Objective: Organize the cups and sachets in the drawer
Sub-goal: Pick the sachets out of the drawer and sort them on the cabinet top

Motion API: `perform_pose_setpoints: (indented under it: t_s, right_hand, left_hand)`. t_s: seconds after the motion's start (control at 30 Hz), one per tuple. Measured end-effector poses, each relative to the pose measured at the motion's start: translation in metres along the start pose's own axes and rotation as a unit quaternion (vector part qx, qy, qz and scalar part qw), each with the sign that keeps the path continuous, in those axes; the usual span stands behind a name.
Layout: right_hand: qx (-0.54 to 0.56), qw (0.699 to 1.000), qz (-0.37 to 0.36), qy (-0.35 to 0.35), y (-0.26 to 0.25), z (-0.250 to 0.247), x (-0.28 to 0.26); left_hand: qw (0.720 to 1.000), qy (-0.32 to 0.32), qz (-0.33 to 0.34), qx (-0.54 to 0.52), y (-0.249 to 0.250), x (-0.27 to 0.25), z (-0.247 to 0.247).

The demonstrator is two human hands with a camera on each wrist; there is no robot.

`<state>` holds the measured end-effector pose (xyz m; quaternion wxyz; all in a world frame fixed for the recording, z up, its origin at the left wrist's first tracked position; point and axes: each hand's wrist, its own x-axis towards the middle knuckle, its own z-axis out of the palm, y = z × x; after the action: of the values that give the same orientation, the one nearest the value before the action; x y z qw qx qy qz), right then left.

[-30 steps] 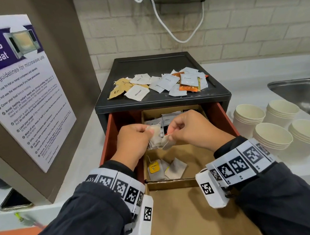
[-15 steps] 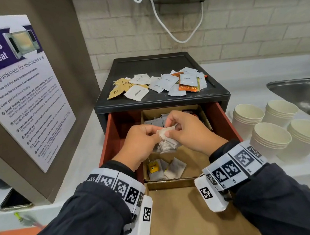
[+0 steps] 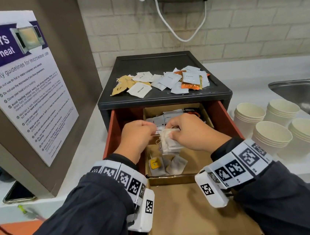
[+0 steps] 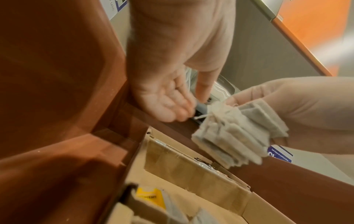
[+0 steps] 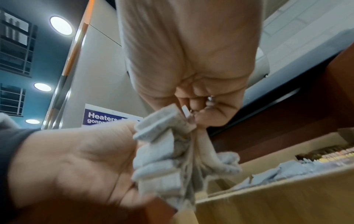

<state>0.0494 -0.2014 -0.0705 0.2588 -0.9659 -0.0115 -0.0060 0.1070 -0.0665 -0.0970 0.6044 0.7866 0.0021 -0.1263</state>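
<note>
The red drawer (image 3: 224, 113) is pulled out, with cardboard compartments inside. Both hands hover over it. My right hand (image 3: 188, 133) pinches a bundle of several tea bags (image 3: 169, 142) by their tops; the bags (image 4: 235, 133) hang fanned out below the fingers. My left hand (image 3: 138, 136) is curled right beside the bundle (image 5: 162, 151) and pinches the strings and a white tag at its top. Loose tea bags, one with a yellow tag (image 3: 155, 164), lie in the middle compartment. White sachets (image 3: 171, 113) fill the rear compartment. More sachets (image 3: 165, 81) lie scattered on the black cabinet top.
Several stacks of white paper cups (image 3: 271, 139) stand on the counter right of the drawer, with a steel sink (image 3: 304, 90) behind them. A microwave safety poster (image 3: 19, 89) rises at the left. A white cable (image 3: 167, 24) hangs on the brick wall.
The hands, each with tea bags a second ago, have come together. The bags now hang as one bundle from my right hand, slightly lower and further left.
</note>
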Motion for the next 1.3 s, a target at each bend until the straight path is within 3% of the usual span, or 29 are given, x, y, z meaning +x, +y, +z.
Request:
perform_pose_setpoints:
  t_s: [0.07, 0.13, 0.23, 0.4, 0.63, 0.77, 0.87, 1.03, 1.2, 1.23, 1.3]
  right_hand:
    - [-0.004, 0.999, -0.015, -0.042, -0.006, -0.004, -0.006]
    - [-0.007, 0.994, -0.041, -0.098, -0.015, -0.004, -0.014]
    - [-0.036, 0.977, -0.082, -0.196, -0.026, 0.001, -0.022]
    - [-0.085, 0.942, -0.108, -0.307, -0.036, 0.016, -0.030]
    - [-0.140, 0.917, -0.096, -0.360, -0.033, 0.044, -0.033]
    - [-0.093, 0.916, -0.042, -0.388, -0.031, 0.034, -0.031]
    - [-0.118, 0.917, -0.011, -0.380, -0.026, 0.021, -0.031]
    - [-0.276, 0.862, -0.016, -0.425, -0.028, 0.020, -0.037]
    - [-0.343, 0.796, -0.023, -0.499, -0.031, 0.038, -0.036]
    - [-0.352, 0.788, -0.037, -0.504, -0.031, 0.040, -0.035]
    - [-0.347, 0.801, -0.063, -0.484, -0.031, 0.039, -0.036]
  left_hand:
    - [0.995, 0.013, -0.072, 0.068, -0.003, 0.007, -0.002]
    - [0.982, -0.032, -0.115, 0.149, -0.005, 0.003, -0.002]
    - [0.962, -0.098, -0.114, 0.230, -0.013, 0.002, 0.003]
    - [0.960, -0.107, -0.145, 0.214, -0.016, 0.004, 0.007]
    - [0.961, -0.118, -0.158, 0.193, -0.013, 0.000, 0.006]
    - [0.961, -0.112, -0.154, 0.202, -0.013, 0.000, 0.005]
    - [0.960, -0.110, -0.151, 0.211, -0.012, -0.001, 0.006]
    - [0.957, -0.119, -0.155, 0.214, -0.008, -0.004, 0.005]
    - [0.955, -0.122, -0.157, 0.219, -0.007, -0.006, 0.005]
    - [0.955, -0.123, -0.156, 0.219, -0.007, -0.006, 0.005]
    - [0.956, -0.124, -0.154, 0.218, -0.007, -0.006, 0.005]
